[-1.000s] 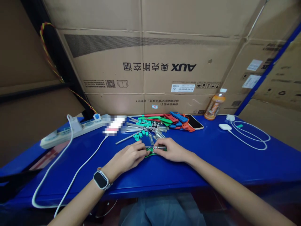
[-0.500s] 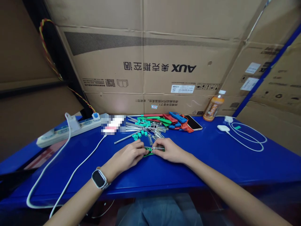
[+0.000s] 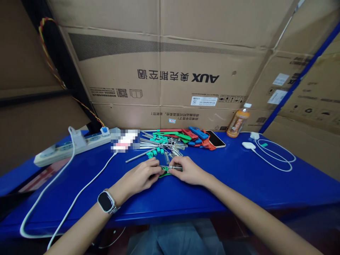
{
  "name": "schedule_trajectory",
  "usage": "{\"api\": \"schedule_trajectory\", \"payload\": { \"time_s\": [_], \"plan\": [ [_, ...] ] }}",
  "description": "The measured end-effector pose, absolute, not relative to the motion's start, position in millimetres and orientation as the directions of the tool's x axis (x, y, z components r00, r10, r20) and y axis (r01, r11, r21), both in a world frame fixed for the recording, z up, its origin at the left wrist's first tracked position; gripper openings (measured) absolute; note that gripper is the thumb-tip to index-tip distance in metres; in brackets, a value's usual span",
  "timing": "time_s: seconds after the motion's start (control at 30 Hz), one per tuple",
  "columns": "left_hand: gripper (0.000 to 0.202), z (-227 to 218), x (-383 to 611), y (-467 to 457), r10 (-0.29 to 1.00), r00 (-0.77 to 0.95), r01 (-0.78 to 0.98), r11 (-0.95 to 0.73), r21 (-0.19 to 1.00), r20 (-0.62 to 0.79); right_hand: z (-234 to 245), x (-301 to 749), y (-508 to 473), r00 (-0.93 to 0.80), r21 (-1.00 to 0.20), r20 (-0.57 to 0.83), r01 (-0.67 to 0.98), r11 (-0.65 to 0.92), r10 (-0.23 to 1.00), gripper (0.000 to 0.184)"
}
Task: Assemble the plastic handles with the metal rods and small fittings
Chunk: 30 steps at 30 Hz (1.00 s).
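Observation:
My left hand point(image 3: 143, 174), a watch on its wrist, is closed with its fingertips on a small green piece point(image 3: 165, 169) low over the blue table. Fingers hide most of that piece. My right hand point(image 3: 190, 171) pinches a short clear tube point(image 3: 176, 167), which points at the green piece and seems to meet it. A thin green strip point(image 3: 165, 174) shows below the fingertips. Just beyond my hands lie more clear tubes point(image 3: 177, 152), teal caps point(image 3: 158, 151) and several metal rods point(image 3: 140, 156) in a loose pile.
Red, green and blue flat plastic parts point(image 3: 198, 134) lie behind the pile, beside a phone point(image 3: 215, 139). An orange drink bottle point(image 3: 238, 121) and a white charger cable point(image 3: 276, 159) are at right. A power strip point(image 3: 75, 144) with white cables lies left. Cardboard point(image 3: 170, 81) walls the back.
The whole view has shifted slightly, so things sit a little further left. My hands keep the same hold, fingertips close together on the green piece and clear tube.

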<state>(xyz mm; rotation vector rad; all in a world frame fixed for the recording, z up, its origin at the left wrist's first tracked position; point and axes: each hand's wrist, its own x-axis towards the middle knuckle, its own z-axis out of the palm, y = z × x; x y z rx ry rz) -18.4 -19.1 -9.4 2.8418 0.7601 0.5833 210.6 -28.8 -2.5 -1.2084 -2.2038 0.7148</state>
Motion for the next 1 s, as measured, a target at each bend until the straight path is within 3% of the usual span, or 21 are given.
{"api": "schedule_trajectory", "payload": {
  "time_s": [0.37,1.0],
  "plan": [
    [0.024,-10.0,-18.8,-19.3,0.49,0.806,0.447,-0.872,0.201,0.332,-2.8,208.3,-26.9,-0.456,-0.666,0.189,0.592,0.455,0.87,0.006],
    [0.026,-9.9,-17.9,-19.4,0.491,0.812,0.404,-0.863,0.304,0.314,-8.2,209.5,-28.0,-0.498,-0.656,0.238,0.551,0.516,0.834,0.004]
  ]
}}
